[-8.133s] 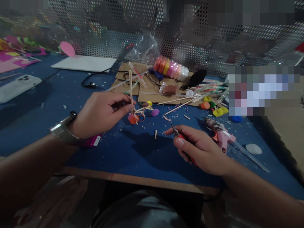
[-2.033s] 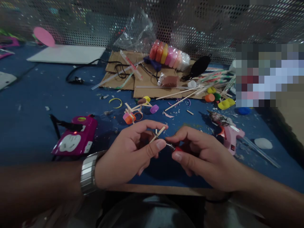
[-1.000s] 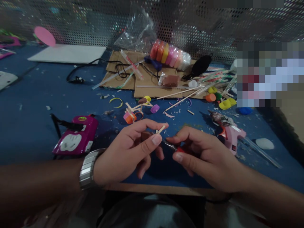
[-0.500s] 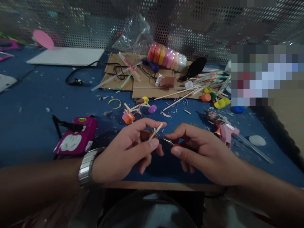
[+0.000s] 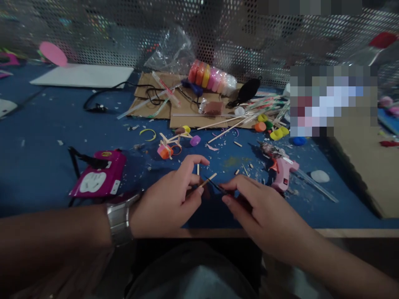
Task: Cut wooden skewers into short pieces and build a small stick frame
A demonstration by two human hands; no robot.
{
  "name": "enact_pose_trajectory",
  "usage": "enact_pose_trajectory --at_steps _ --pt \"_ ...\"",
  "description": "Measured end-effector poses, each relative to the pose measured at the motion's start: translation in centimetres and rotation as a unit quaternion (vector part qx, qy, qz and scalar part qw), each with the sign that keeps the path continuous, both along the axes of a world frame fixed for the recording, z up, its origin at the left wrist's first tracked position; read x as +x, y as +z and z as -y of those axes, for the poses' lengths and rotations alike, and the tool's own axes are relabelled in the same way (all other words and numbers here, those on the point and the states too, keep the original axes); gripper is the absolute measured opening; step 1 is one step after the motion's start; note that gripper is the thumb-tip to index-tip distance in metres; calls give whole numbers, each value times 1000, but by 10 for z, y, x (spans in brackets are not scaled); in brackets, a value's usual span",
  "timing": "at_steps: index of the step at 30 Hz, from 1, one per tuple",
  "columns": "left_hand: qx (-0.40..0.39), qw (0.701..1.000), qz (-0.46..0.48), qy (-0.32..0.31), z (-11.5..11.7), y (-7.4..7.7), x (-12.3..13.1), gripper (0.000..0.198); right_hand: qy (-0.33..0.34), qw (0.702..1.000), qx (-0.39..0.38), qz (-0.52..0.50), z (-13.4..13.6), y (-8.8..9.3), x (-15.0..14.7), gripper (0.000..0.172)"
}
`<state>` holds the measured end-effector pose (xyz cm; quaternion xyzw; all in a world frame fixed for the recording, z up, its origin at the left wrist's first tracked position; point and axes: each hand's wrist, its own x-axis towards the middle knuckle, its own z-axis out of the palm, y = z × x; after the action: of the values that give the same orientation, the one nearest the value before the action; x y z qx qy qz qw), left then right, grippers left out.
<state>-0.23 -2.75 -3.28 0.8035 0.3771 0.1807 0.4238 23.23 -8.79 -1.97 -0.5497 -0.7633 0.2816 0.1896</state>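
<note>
My left hand pinches a thin wooden stick between thumb and fingers, its free end pointing up to the right. A second short piece of wood shows by the raised index finger; I cannot tell whether it is held. My right hand is closed on a slim metal tool, whose dark, pointed tip meets or nearly meets the stick. The grip hides its handle. Beyond my left hand lies a small figure of wooden sticks and orange and pink clay.
A pink glue gun with a clear glue stick lies at right, near a white lump. A magenta device sits at left. Behind are cardboard, packed coloured clay and wrapped sticks. Wood bits dot the table.
Both hands have turned slightly, and the tool tip has moved left to the wooden stick. My right hand has shifted a little downward. The whole view has swung slightly right.
</note>
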Motion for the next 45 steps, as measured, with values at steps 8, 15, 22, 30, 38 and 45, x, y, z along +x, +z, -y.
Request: enact_pose_trajectory --at_steps 8,15,22,30,38,45 --pt "177 968 -177 -24 5 -6 2 24 7 976 123 181 16 -15 -19 14" --pt "202 919 -324 -99 5 2 7 21 13 963 152 223 19 -20 -26 17" --pt "217 926 -277 -135 2 3 12 21 6 968 141 208 20 -18 -17 20" --pt "268 921 -221 -178 -2 -3 8 29 -14 963 150 224 19 -20 -17 31" --pt "324 902 -219 -183 0 -11 0 38 22 955 162 248 21 -28 -21 56" --pt "300 901 -245 -194 0 -8 3 29 -2 968 139 209 26 -21 -26 54"
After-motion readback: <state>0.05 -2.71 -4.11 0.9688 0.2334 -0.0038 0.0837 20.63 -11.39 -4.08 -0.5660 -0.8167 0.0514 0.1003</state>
